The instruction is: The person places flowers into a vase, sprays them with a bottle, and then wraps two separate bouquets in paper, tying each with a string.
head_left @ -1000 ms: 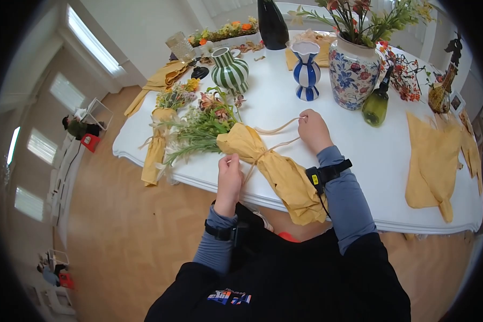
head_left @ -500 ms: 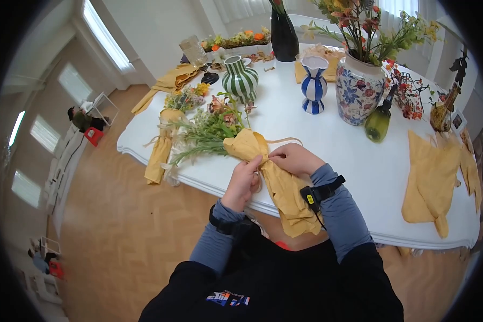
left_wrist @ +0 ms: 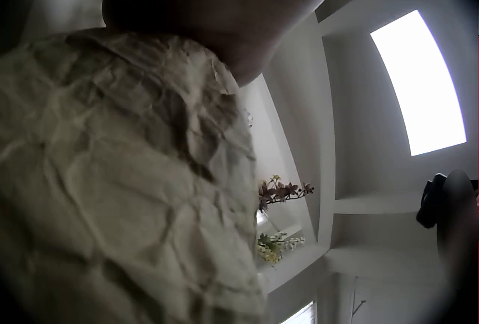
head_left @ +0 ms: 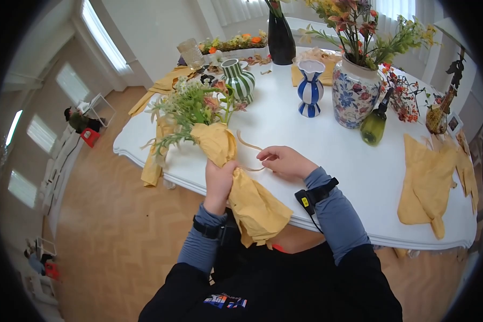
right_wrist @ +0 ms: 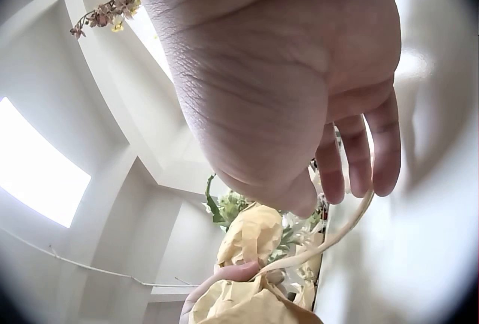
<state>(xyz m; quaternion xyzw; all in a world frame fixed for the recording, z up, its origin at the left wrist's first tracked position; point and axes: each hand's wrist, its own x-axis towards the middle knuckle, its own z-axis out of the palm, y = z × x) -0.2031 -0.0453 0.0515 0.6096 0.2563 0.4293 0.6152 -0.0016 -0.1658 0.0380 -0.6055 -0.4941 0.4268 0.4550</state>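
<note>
My left hand (head_left: 218, 180) grips the gathered neck of a bouquet (head_left: 201, 102) wrapped in crinkled yellow paper (head_left: 257, 209). Green stems, small white blooms and pinkish flowers spill from its top; the wrapped end hangs toward me past the table edge. A thin beige ribbon (right_wrist: 337, 238) runs from the neck and curves up behind the fingers of my right hand (head_left: 287, 161). In the right wrist view those fingers (right_wrist: 385, 148) are fairly straight and slightly spread. Crumpled wrapping (left_wrist: 127, 174) fills much of the left wrist view, below the dark underside of the hand.
On the white table (head_left: 354, 188) stand a green-striped vase (head_left: 239, 80), a blue-striped vase (head_left: 310, 88), a floral vase (head_left: 355, 99) and a green bottle (head_left: 374, 123). Another yellow-wrapped bunch (head_left: 153, 166) lies left, and yellow paper sheets (head_left: 426, 185) lie right.
From apart on the ribbon, both hands came together at the bouquet's neck. Now the left hand grips the neck, the bouquet stands more upright and further left, and the right hand has drawn away.
</note>
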